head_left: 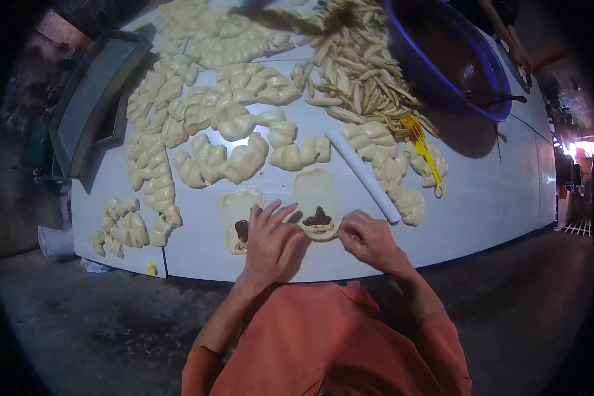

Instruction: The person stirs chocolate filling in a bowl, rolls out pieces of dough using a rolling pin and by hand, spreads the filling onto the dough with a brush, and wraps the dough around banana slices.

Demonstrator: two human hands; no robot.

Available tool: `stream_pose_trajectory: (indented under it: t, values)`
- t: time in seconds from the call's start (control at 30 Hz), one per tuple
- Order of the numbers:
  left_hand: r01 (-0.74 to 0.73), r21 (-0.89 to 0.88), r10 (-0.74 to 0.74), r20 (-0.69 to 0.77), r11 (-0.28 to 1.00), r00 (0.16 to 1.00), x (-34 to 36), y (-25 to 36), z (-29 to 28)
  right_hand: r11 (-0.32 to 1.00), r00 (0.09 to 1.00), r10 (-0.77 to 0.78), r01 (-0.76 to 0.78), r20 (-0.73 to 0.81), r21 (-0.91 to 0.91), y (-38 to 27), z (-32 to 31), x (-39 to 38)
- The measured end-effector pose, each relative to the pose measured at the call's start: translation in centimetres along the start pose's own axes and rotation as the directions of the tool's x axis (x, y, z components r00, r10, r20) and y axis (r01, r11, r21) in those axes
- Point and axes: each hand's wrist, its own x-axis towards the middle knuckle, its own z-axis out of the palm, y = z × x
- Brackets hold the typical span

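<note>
In front of me lies a flattened oblong of dough [315, 188] with dark brown paste [317, 216] and a pale strip [320, 228] near its close end. My left hand [270, 239] pinches the left corner of that end between thumb and forefinger, its other fingers raised. At the right corner my right hand [371, 241] is closed on the dough edge, fingertips pressed together. A second flattened dough piece [239, 203] with dark paste lies left of it, partly covered by my left hand. The white rolling rod [363, 175] rests slanted to the right.
Many portions of dough [221, 102] spread over the white table [482, 191]. Pale elongated pieces [360, 63] form a heap farther off, beside a yellow slotted utensil [424, 152]. A purple basin [501, 109] of brown contents stands far right; a metal tray [89, 99] far left. Another person's arm [505, 30] shows top right.
</note>
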Motion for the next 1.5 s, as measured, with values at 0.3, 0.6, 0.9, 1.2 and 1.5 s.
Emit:
stream_pose_trajectory:
  t: [0.3,0.6,0.9,1.2,1.5]
  values:
    - [0.118,0.175,-0.125,0.034,0.978,0.992,0.5,-0.1,-1.1,0.992,0.992,0.126,-0.127,-0.028,-0.018,0.0,-0.9,1.2]
    - [-0.118,0.143,0.103,0.104,0.983,0.989,2.7,0.5,-1.2,0.948,0.987,-0.155,0.161,0.044,-0.275,1.1,1.1,1.5]
    - [-0.102,0.09,0.092,0.107,0.991,0.99,2.4,0.7,-1.3,0.939,0.987,-0.148,0.159,0.06,-0.304,0.3,-0.3,1.8]
    - [0.07,0.053,-0.077,0.157,0.996,0.984,3.6,0.7,-1.4,0.986,0.998,0.053,-0.058,-0.031,-0.155,0.8,0.7,3.3]
    - [0.059,0.075,-0.064,0.061,0.995,0.996,3.4,0.8,-1.8,0.934,0.996,-0.077,0.053,-0.055,-0.352,1.6,1.1,1.7]
